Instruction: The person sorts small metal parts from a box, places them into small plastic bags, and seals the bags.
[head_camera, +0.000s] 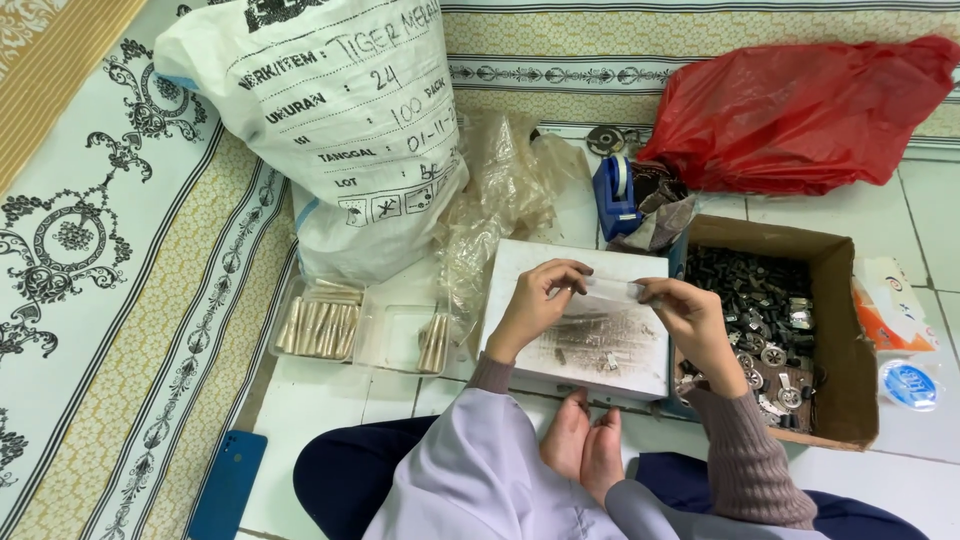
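My left hand (540, 298) and my right hand (690, 315) hold a small clear plastic packet (612, 289) between them, each pinching one end. They hover over a white flat board (600, 355) smudged with grey marks and a few small metal bits. To the right stands an open cardboard box (835, 330) full of small dark metal parts. My bare feet (585, 450) rest just below the board.
A big white printed sack (340, 120) leans at the back left, crumpled clear plastic (500, 190) beside it. A clear tray (350, 330) holds filled packets. A blue tape dispenser (615, 195), a red plastic bag (800, 110), a blue phone (228, 485) and a patterned mat (100, 250) lie around.
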